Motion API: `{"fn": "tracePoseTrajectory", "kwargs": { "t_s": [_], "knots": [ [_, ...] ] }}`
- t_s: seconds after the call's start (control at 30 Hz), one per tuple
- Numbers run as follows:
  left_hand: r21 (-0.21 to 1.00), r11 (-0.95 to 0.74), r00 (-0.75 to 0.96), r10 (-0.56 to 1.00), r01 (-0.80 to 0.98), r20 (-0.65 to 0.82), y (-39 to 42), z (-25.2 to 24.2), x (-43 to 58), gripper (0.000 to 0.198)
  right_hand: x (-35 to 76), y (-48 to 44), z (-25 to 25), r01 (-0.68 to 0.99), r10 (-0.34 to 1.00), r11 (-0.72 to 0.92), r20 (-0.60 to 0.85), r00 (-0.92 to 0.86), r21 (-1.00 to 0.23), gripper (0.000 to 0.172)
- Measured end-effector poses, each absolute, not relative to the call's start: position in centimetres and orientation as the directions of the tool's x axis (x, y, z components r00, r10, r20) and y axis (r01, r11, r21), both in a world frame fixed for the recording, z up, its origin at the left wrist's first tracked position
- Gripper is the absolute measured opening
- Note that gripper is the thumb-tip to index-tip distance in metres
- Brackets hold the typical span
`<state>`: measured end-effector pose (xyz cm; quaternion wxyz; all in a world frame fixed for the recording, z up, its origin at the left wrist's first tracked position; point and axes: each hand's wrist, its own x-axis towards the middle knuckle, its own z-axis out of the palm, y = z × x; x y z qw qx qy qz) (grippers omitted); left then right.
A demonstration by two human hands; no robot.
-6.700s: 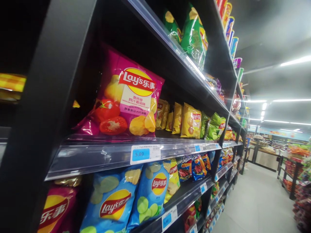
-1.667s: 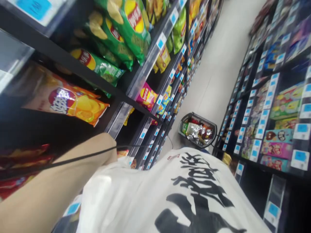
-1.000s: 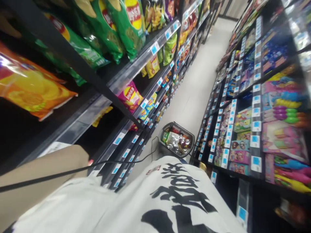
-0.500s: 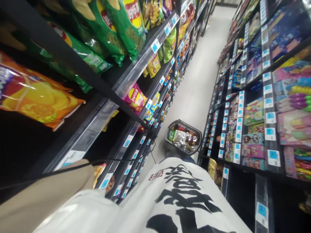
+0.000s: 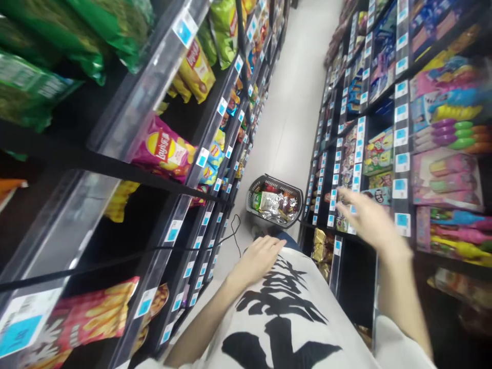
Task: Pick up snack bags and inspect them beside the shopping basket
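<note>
My left hand (image 5: pixel 261 259) is in front of my white shirt (image 5: pixel 274 302) with its black characters. Its fingers stretch forward, lie side by side and hold nothing I can see. Raised by the right-hand shelves, my right hand (image 5: pixel 365 218) is somewhat blurred; its thumb and fingers are spread, with nothing between them. Small snack boxes (image 5: pixel 378 154) are on the shelf just beyond it. Below, on the floor by my feet, stands a dark shopping basket (image 5: pixel 284 183). Silver-wrapped packets (image 5: pixel 272 209) and a green packet (image 5: pixel 256 200) lie in it.
Shelves line both sides of a narrow aisle floor (image 5: pixel 295 92). On the left are a magenta chip bag (image 5: pixel 163 146), yellow chip bags (image 5: pixel 198 69) and green bags (image 5: pixel 115 31). Gold-wrapped packs (image 5: pixel 320 246) sit low on the right. A thin dark cable (image 5: pixel 235 225) hangs by the left shelf.
Both hands have come into view, the left before the shirt and the right beside the right-hand shelves. The view has shifted, bringing the left shelves nearer; the basket appears further left.
</note>
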<state>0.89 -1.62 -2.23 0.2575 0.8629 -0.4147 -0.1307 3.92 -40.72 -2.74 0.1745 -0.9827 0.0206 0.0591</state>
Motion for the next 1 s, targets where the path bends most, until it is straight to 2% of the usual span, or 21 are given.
{"fn": "tracePoseTrajectory", "kwargs": {
  "t_s": [0.07, 0.1, 0.13, 0.2, 0.33, 0.4, 0.5, 0.73, 0.83, 1.0],
  "knots": [
    [0.474, -0.585, 0.423, -0.808, -0.659, -0.409, -3.0, -5.3, 1.0, 0.026, 3.1, -39.4, -6.6, -0.249, -0.081, -0.921, -0.479, 0.874, -0.299, 0.049],
    [0.455, -0.629, 0.364, -0.757, -0.631, -0.542, -3.3, -6.9, 0.8, 0.026, 2.3, -38.3, -8.8, -0.33, -0.091, -0.9, -0.619, 0.78, -0.283, 0.048],
    [0.46, -0.668, 0.345, -0.718, -0.585, -0.604, -3.5, -8.3, 0.6, 0.028, 1.3, -37.0, -11.2, -0.4, -0.075, -0.868, -0.72, 0.69, -0.294, 0.045],
    [0.469, -0.723, 0.388, -0.678, -0.508, -0.625, -3.3, -10.4, 0.4, 0.032, -1.2, -34.3, -15.4, -0.387, 0.04, -0.831, -0.737, 0.675, -0.399, 0.045],
    [0.314, -0.821, 0.491, -0.545, -0.477, -0.68, -3.9, -12.2, 1.5, 0.033, -5.0, -31.5, -21.0, -0.385, 0.216, -0.727, -0.721, 0.658, -0.569, 0.038],
    [0.31, -0.817, 0.468, -0.543, -0.487, -0.697, -5.5, -12.6, 2.2, 0.031, -5.5, -32.5, -22.6, -0.404, 0.242, -0.681, -0.708, 0.663, -0.611, 0.037],
    [0.361, -0.78, 0.417, -0.592, -0.511, -0.69, -9.2, -13.2, 2.6, 0.029, -4.4, -36.7, -24.7, -0.452, 0.171, -0.646, -0.693, 0.701, -0.616, 0.042],
    [0.444, -0.715, 0.394, -0.681, -0.541, -0.617, -16.4, -14.1, 0.9, 0.027, -2.6, -46.7, -27.0, -0.585, -0.115, -0.57, -0.648, 0.753, -0.578, 0.047],
    [0.456, -0.709, 0.402, -0.691, -0.538, -0.601, -17.2, -14.4, 0.7, 0.028, -3.3, -47.6, -27.2, -0.606, -0.134, -0.534, -0.649, 0.749, -0.589, 0.047],
    [0.443, -0.744, 0.44, -0.659, -0.501, -0.61, -16.3, -15.5, 1.6, 0.033, -5.0, -45.7, -28.0, -0.621, -0.093, -0.518, -0.683, 0.725, -0.589, 0.042]
  ]
}}
